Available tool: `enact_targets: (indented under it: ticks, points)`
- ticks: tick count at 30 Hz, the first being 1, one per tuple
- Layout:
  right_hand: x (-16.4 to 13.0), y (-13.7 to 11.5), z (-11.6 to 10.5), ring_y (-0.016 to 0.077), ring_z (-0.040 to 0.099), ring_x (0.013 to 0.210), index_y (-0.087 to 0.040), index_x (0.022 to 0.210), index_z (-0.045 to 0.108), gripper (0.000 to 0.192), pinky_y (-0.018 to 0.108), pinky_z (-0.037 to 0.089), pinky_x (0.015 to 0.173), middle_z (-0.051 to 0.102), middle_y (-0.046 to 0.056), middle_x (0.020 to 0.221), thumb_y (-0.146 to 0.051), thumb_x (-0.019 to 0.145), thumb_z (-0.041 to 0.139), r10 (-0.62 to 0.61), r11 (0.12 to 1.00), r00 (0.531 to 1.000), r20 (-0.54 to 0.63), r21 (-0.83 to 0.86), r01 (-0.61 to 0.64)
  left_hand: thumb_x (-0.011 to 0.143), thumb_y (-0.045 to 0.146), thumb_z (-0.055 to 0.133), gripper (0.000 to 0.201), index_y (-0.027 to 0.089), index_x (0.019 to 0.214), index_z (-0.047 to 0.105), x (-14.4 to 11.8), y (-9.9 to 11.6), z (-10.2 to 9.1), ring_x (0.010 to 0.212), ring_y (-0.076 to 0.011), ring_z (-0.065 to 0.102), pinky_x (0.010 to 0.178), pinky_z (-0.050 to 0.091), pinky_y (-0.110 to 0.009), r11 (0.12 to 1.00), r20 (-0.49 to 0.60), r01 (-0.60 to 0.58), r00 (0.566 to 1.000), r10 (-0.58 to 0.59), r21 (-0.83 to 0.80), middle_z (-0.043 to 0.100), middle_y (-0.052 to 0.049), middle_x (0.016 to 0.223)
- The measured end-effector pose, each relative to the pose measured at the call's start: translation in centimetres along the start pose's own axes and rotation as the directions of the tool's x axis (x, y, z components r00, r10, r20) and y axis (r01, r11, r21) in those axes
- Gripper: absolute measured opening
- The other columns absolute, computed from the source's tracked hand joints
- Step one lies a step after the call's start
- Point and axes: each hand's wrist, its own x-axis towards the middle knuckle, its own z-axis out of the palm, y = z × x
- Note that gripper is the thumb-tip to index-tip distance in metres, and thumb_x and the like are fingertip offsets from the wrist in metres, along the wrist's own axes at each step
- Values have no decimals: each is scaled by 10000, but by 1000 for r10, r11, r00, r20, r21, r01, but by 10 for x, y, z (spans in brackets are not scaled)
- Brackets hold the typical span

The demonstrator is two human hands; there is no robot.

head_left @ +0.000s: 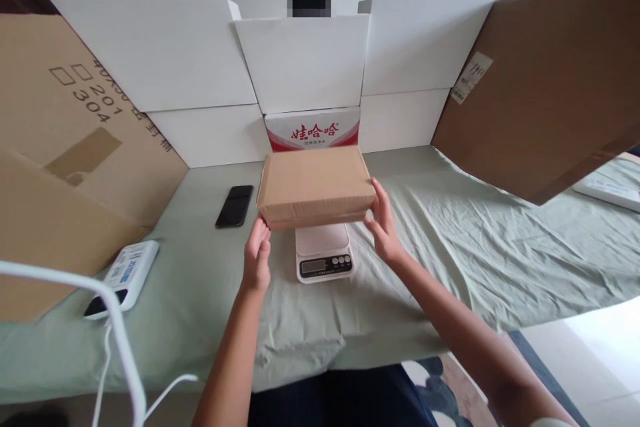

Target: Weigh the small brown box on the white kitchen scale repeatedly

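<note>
A closed brown cardboard box (317, 180) is gripped at its two ends between my hands. My left hand (257, 253) holds the lower left corner, its fingers partly hidden beneath the box. At the right end, my right hand (384, 223) has its fingers along the side and the thumb near the bottom edge. Under the box stands a white digital kitchen scale (325, 257), with its display and buttons facing me. The box covers the back of the scale's platform, and I cannot tell whether the two touch.
A black phone (235, 206) lies left of the box. White boxes (303, 63) form a wall behind, with large brown cartons at the left (75, 147) and right (540, 87). A white device (125, 277) and a white curved tube (117, 320) occupy the near left. Green cloth (430, 213) covers the table.
</note>
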Motion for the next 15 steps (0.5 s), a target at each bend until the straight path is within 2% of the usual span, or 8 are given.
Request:
enact_targets:
  ticks: [3,6,10,15]
  points:
    - [40,10,11,352,319,1615,-400,1620,312,698,568,296,1322,402,8,1697,-716,1001,379,-61,998,992,-112,-38,57,839,774,638,909,188,1529,549,43,-6,14,1542,-385,432,1280,325,-496,998,28,-59,998,59,7,547,-190,1588]
    - [68,42,27,326,250,1638,-358,1602,323,744,541,194,1364,370,25,1708,-753,974,378,-54,998,984,-169,-45,47,839,779,639,886,183,1492,573,71,-26,24,1514,-371,475,1269,339,-482,999,52,-21,998,19,36,597,-192,1529]
    - [75,86,40,296,297,1616,-315,1594,302,776,523,173,1370,346,61,1711,-736,955,427,23,1000,980,-199,21,-19,856,764,630,838,197,1471,593,79,-52,25,1522,-345,468,1268,343,-465,997,44,38,998,-41,60,602,-172,1527]
    - [70,102,42,274,302,1615,-289,1593,277,744,512,184,1364,342,77,1708,-654,968,452,104,994,973,-206,60,-94,881,733,628,810,205,1494,583,76,-68,21,1528,-323,464,1271,340,-461,995,55,63,996,-68,83,597,-153,1543]
